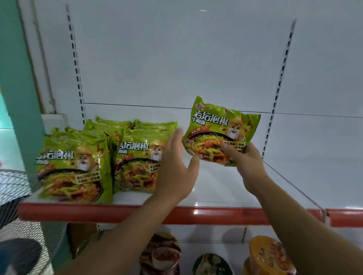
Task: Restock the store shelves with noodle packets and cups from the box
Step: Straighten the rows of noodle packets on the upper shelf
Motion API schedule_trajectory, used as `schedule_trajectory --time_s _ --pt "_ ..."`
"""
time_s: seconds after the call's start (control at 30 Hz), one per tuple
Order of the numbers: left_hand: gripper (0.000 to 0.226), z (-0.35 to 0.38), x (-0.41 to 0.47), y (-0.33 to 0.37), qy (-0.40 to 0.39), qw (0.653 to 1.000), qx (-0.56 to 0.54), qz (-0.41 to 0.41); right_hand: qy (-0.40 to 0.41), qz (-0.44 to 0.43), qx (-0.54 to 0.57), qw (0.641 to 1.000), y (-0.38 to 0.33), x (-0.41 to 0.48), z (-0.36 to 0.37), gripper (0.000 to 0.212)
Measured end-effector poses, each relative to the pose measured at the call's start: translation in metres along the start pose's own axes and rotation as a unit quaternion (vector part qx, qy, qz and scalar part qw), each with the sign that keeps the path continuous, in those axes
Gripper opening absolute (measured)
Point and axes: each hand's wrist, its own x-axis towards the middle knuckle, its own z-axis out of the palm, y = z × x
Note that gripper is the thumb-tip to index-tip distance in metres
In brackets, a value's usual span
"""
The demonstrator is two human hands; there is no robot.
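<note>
On the upper shelf (226,189) of a white store rack, a person's right hand (246,161) holds a green noodle packet (218,128) upright by its lower right corner. The thumb lies across the printed front and the fingers curl behind, so the packet hangs in the air above the bare middle of the shelf. The left hand (175,168) stands edge-up just left of it, fingers straight and together, thumb spread wide. It sits against the right side of the nearer row of packets (138,160), though actual contact cannot be made out.

That row runs front to back, each packet leaning upright. A second row of matching green packets (71,163) stands at the shelf's left end, just beside the first.

On the lower shelf three noodle cups show from above: a dark red cup (161,255), a green bowl (212,267) and an orange cup (269,259).

A red price strip (214,216) runs along the upper shelf's front edge, and a clear divider (295,184) rises at its right. The back panel (180,54) is plain white between two slotted uprights. A teal pillar (16,88) borders the rack on the left, and the wire guard of a fan (7,202) stands below it.
</note>
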Motion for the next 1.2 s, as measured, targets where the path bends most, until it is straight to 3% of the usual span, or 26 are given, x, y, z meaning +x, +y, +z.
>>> schedule_trajectory --time_s 0.17,0.4,0.57,0.67,0.83,1.2 --pt "0.061 -0.060 -0.050 -0.040 0.044 0.999 0.027 0.011 -0.052 0.005 -0.003 0.999 0.000 -0.034 0.052 0.036" --pt "0.057 -0.121 -0.064 -0.074 0.077 0.971 0.174 0.147 -0.091 0.012 -0.145 0.985 0.014 -0.061 0.109 0.041" --pt "0.091 -0.166 -0.060 -0.110 0.054 0.935 0.334 0.101 -0.101 0.001 -0.312 0.945 0.024 -0.074 0.134 0.044" --pt "0.105 -0.184 -0.054 -0.127 0.033 0.923 0.378 0.068 -0.098 0.002 -0.367 0.925 0.021 -0.080 0.134 0.046" --pt "0.109 -0.193 -0.047 -0.136 0.004 0.922 0.385 0.051 -0.092 0.040 -0.402 0.910 0.016 -0.089 0.135 0.056" --pt "0.113 -0.197 -0.038 -0.138 -0.020 0.917 0.397 0.041 -0.130 0.045 -0.414 0.900 0.017 -0.093 0.138 0.050"
